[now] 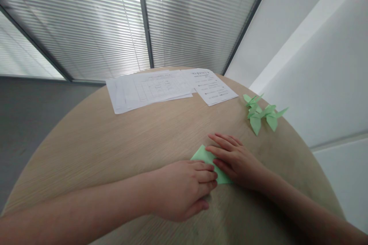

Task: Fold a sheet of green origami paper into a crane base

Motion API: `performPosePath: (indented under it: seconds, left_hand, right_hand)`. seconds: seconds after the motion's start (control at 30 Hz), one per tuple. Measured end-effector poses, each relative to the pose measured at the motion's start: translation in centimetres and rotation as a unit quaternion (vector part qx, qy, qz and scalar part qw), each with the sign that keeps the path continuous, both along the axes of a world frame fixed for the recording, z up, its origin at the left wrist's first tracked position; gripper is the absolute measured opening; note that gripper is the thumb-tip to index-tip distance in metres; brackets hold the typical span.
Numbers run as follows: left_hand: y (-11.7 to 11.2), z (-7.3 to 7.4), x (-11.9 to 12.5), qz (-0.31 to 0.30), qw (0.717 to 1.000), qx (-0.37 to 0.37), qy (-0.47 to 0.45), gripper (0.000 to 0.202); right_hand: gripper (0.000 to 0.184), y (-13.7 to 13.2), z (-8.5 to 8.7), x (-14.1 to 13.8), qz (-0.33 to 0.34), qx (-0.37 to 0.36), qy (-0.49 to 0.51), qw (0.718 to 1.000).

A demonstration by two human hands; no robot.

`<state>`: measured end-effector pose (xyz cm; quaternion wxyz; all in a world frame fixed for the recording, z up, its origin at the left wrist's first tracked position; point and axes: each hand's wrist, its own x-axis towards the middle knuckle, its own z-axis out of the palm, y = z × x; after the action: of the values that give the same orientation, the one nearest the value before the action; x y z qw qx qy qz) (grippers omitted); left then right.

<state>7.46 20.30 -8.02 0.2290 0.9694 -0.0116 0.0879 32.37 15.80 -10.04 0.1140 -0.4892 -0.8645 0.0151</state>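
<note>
A light green sheet of paper (204, 155) lies flat on the round wooden table (120, 149), mostly covered by both hands. My left hand (184, 188) rests on its near left part with the fingers curled and pressed down on the paper. My right hand (234, 159) lies flat over its right part, fingers stretched out toward the left. Only a corner of the green sheet shows between and above the fingers.
Several folded green paper figures (260, 113) sit near the table's right edge. Printed white sheets (152, 90) and another printed page (214, 86) lie at the far side. Behind the table are window blinds (115, 19) and a white wall (316, 65).
</note>
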Motion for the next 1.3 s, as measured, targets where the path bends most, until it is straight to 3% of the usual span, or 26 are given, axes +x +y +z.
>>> performPosePath:
  seconds: [0.3, 0.37, 0.43, 0.5, 0.6, 0.8, 0.93, 1.13, 1.3]
  left_hand:
    - [0.0, -0.1, 0.0, 0.001, 1.000, 0.020, -0.011, 0.040]
    - [0.1, -0.1, 0.0, 0.005, 1.000, 0.029, -0.006, 0.039]
    - [0.2, -0.3, 0.0, 0.004, 0.999, 0.042, -0.007, 0.038]
    - [0.3, -0.4, -0.1, 0.000, 0.998, 0.062, -0.012, 0.038]
    - [0.6, -0.6, -0.2, 0.007, 0.996, 0.088, -0.017, 0.041]
    - [1.9, -0.5, -0.1, 0.097, 0.993, 0.063, 0.010, 0.062]
    - [3.2, 0.2, 0.9, 0.224, 0.972, 0.030, 0.067, 0.052]
    - [3.8, 1.1, 3.0, 0.276, 0.956, 0.027, 0.092, 0.043]
    - [3.7, 1.1, 3.1, 0.324, 0.943, -0.042, 0.057, 0.031]
  right_hand:
    - [0.044, 0.2, 0.0, -1.0, -0.053, -0.042, -0.011, 0.998]
    - [0.046, 0.5, -0.4, -0.5, -0.050, -0.048, 0.033, 0.997]
    - [0.047, 1.2, -1.0, 0.4, -0.048, -0.058, 0.138, 0.987]
    - [0.049, 1.9, -1.6, 1.4, -0.060, -0.080, 0.297, 0.950]
    - [0.049, 2.8, -2.4, 2.6, -0.116, -0.118, 0.505, 0.847]
    - [0.051, 3.8, -3.2, 3.3, -0.133, -0.115, 0.568, 0.804]
    - [0.049, 4.2, -3.1, 3.1, -0.144, -0.114, 0.583, 0.792]
    - [0.039, 4.3, -2.0, 2.0, -0.159, -0.112, 0.572, 0.797]
    - [0.036, 4.2, -1.4, 1.3, -0.159, -0.117, 0.553, 0.810]
